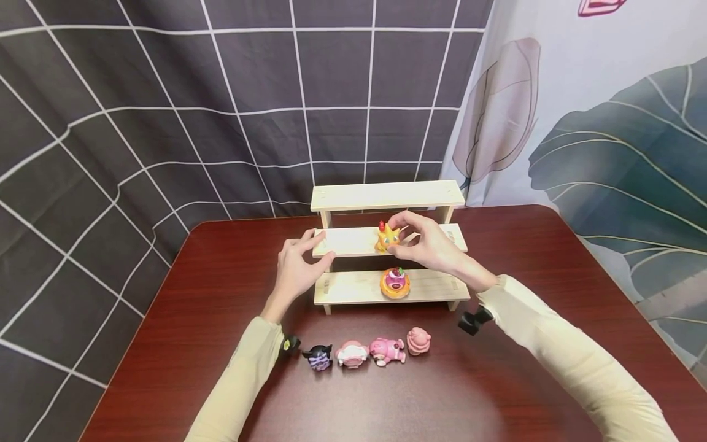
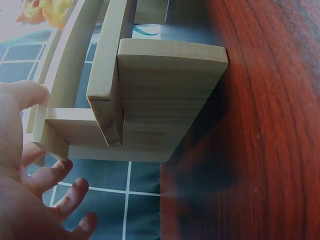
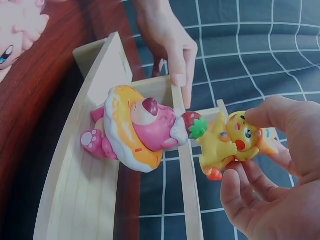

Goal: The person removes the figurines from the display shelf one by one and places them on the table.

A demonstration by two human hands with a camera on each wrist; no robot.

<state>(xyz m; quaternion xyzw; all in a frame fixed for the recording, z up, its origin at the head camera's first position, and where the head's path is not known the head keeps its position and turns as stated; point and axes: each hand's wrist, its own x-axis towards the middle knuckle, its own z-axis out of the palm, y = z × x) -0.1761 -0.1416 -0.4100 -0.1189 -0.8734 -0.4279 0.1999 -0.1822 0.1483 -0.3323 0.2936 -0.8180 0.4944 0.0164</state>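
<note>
A three-step wooden shelf stands on the table. My left hand grips the left end of its middle step, thumb on the board and fingers around the end edge. With my right hand I hold a yellow figurine by its head, thumb on one side and fingers on the other, at the middle step. In the right wrist view this yellow figurine has a smiling face with a red cheek. On the lowest step, just in front, sits a pink bear figurine in an orange doughnut ring.
Several figurines line the table before the shelf: a black and purple one, a pink and white one, a pink one lying down and a round pink one. A dark checked curtain hangs behind the table.
</note>
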